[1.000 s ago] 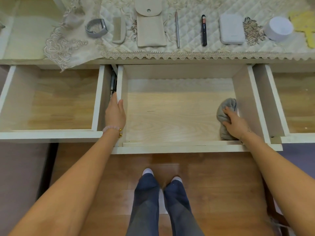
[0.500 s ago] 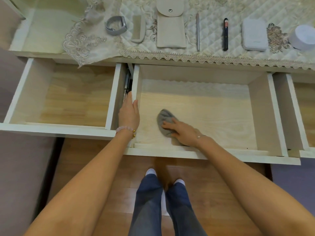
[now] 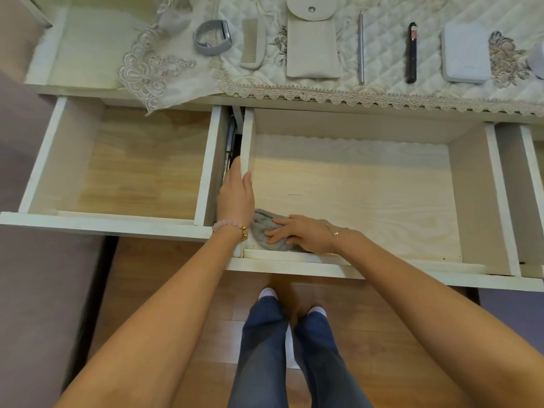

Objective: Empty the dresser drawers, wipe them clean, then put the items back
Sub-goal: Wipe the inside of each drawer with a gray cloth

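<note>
The left drawer stands pulled out, its pale wood bottom showing. Above it, on the far side, a lace runner hangs over the dresser's edge. On the runner lie, from left to right, a grey band, a comb, a beige pouch, a thin pen, a dark tube and a white box.

The left hand rests on the left wall of the middle drawer. Its fingers are straight and point away along the wall, with the thumb on the inner side. It grasps nothing that I can make out. A bead bracelet circles that wrist.

Just right of it, the grey cloth lies bunched in the near left corner of the middle drawer, against the front wall. The right hand presses flat on the cloth, fingers straight and spread toward the left. It is an open palm, not a grasp. A thin chain sits on that wrist.

The rest of the middle drawer's bottom is light wood grain. At the far right, part of the right drawer shows, also pulled out. Below, jeans and white socks stand on the wood floor.
</note>
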